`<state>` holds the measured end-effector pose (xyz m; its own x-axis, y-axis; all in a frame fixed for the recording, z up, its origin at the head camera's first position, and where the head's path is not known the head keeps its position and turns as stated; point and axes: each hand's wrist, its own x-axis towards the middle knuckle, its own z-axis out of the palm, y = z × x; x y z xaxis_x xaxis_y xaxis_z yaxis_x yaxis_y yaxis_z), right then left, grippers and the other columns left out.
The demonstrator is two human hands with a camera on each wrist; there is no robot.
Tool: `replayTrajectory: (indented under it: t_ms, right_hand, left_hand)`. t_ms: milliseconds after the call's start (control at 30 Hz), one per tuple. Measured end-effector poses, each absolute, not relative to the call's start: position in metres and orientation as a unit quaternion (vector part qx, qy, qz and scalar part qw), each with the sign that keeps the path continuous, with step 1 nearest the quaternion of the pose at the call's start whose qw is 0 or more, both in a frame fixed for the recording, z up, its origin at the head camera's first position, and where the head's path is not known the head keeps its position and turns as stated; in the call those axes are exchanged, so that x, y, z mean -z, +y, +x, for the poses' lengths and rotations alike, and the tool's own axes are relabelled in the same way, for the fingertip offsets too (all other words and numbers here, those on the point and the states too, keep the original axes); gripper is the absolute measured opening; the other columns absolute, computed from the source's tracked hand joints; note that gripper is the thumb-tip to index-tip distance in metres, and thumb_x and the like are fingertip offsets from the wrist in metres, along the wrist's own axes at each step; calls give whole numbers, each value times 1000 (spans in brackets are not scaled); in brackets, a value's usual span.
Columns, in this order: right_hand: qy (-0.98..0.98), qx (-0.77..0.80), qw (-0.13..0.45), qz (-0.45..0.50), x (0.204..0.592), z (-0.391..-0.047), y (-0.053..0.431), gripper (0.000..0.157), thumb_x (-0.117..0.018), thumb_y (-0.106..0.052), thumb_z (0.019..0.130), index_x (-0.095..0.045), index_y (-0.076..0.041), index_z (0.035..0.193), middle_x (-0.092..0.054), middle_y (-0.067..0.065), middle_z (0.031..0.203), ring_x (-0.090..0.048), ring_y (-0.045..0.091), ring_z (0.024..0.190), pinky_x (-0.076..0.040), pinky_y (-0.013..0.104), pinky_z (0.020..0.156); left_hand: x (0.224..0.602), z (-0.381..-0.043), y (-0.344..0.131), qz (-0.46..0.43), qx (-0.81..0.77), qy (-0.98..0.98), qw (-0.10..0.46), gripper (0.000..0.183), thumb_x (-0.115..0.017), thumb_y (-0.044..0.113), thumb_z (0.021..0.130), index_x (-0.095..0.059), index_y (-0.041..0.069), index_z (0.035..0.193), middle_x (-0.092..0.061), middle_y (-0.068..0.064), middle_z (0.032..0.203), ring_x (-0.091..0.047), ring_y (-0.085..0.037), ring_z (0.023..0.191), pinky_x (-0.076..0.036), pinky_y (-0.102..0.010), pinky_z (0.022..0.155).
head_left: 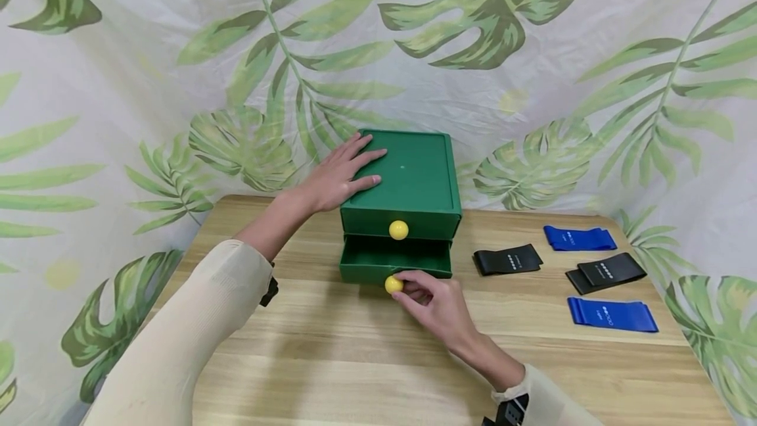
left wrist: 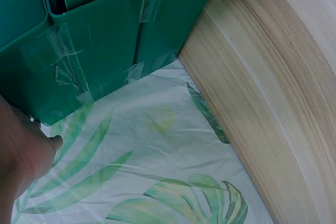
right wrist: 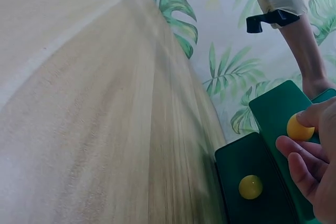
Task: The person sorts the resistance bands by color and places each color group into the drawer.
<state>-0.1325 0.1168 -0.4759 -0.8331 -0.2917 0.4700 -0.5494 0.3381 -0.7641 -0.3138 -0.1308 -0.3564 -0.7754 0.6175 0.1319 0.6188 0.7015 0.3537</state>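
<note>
A green drawer box (head_left: 408, 176) stands at the back of the wooden table. My left hand (head_left: 340, 179) rests flat on the left of its top, fingers spread. Below the top drawer, which has its own yellow knob (head_left: 399, 229), a drawer (head_left: 361, 273) is partly pulled out and shows a bare inside. My right hand (head_left: 440, 307) pinches that drawer's yellow knob (head_left: 393, 284) between thumb and fingers. In the right wrist view a lower drawer (right wrist: 236, 161) with another yellow knob (right wrist: 251, 187) sits closed beneath. Clear tape (left wrist: 71, 61) runs along the box's side in the left wrist view.
To the right on the table (head_left: 331, 360) lie folded resistance bands: a black one (head_left: 508, 260) nearest the box, another black one (head_left: 609, 273), a blue one (head_left: 579, 238) behind and a blue one (head_left: 615, 315) in front. A leaf-printed cloth (head_left: 426, 97) hangs behind.
</note>
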Motion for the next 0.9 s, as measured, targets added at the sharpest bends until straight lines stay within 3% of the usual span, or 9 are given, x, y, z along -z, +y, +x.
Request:
replayTrajectory:
  t_ms: [900]
  right_hand:
    - [-798, -520, 115, 282, 483, -96, 119, 22, -84, -6, 92, -79, -10, 113, -81, 3, 97, -74, 4, 76, -58, 22, 57]
  left_hand:
    - [355, -312, -130, -339, 194, -920, 4, 63, -45, 49, 113, -31, 24, 169, -8, -9, 179, 3, -31, 165, -6, -59, 130]
